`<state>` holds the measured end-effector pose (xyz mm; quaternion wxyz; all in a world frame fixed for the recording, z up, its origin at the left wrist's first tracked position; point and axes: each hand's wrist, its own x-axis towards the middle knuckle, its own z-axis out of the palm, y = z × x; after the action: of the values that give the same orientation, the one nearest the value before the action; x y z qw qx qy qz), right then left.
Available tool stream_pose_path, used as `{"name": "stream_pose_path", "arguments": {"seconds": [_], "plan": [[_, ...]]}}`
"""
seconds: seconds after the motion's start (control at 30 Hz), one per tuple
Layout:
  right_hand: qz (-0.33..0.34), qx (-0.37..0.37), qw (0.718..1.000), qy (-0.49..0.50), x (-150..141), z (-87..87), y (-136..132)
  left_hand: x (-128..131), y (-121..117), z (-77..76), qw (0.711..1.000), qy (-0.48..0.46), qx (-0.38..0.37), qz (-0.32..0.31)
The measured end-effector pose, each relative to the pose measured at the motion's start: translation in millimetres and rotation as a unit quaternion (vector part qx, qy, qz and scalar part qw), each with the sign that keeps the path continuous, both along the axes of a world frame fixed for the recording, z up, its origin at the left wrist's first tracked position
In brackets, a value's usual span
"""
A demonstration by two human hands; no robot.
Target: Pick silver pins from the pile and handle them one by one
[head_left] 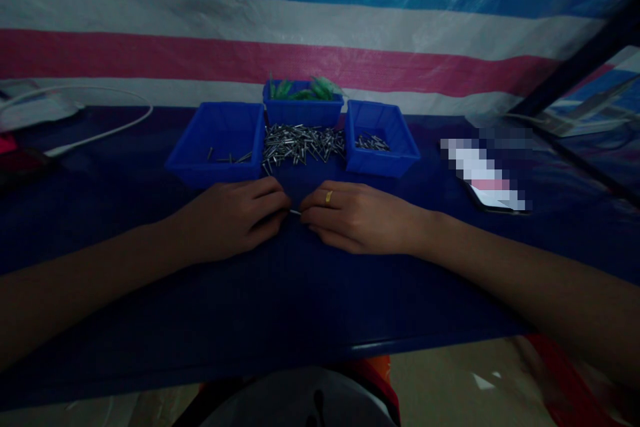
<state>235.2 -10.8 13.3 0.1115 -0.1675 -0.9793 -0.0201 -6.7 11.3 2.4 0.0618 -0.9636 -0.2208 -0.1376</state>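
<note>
A thin, shiny metal pin [295, 212] spans the small gap between my two hands, low over the blue table. My left hand [243, 221] pinches one end of it, and the fingers of my right hand [357, 217], which wears a gold ring, close on the other. Both ends of the pin are hidden by the fingertips. Just beyond the hands lies a heap of small metal pins [303, 143], too dim to tell their exact kind. A blue bin [187, 153] at its left contains a few of them, and a blue bin [385, 161] at its right contains more.
Behind the heap stands another blue bin [303, 110] with green plastic-looking pieces [320, 88]. A phone [493, 190] lies on the table [280, 307] at the right. A white cable [110, 135] curves across the left. A striped tarpaulin [200, 60] hangs at the back.
</note>
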Motion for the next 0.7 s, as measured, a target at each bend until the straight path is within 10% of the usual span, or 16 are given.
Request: {"name": "stream_pose_path", "arguments": {"seconds": [0.7], "plan": [[0.023,0.040,0.999,0.028,1.3,-2.1,0.3,1.2,-1.6,0.2,1.000,0.001,0.010,0.015]]}}
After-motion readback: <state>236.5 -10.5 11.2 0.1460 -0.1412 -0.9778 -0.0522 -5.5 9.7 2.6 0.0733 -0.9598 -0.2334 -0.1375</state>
